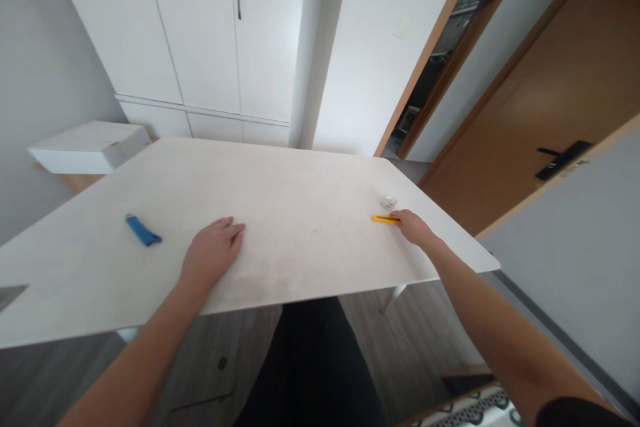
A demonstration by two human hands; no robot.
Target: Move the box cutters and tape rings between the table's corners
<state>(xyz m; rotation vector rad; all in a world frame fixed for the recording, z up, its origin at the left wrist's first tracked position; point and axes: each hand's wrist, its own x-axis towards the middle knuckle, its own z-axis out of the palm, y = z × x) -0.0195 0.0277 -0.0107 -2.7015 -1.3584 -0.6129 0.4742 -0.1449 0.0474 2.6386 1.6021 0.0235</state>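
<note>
My right hand (413,227) is closed on the near end of a yellow utility knife (384,219), which lies at the right part of the white table (290,193). Just beyond the knife sits a small clear roll of tape (389,201), apart from my fingers. Flat on the table to the left of the middle rests my left hand (214,247), fingers loosely stretched, holding nothing. Nearest to it is a slim blue object (143,230), lying slantwise; I cannot make out its kind.
A white box (95,147) stands beyond the table's left corner. A grey flat item (11,295) reaches in at the left edge. White cupboards (200,33) line the far wall, and a brown door (545,73) is on the right. Patterned fabric (475,410) lies low at the right.
</note>
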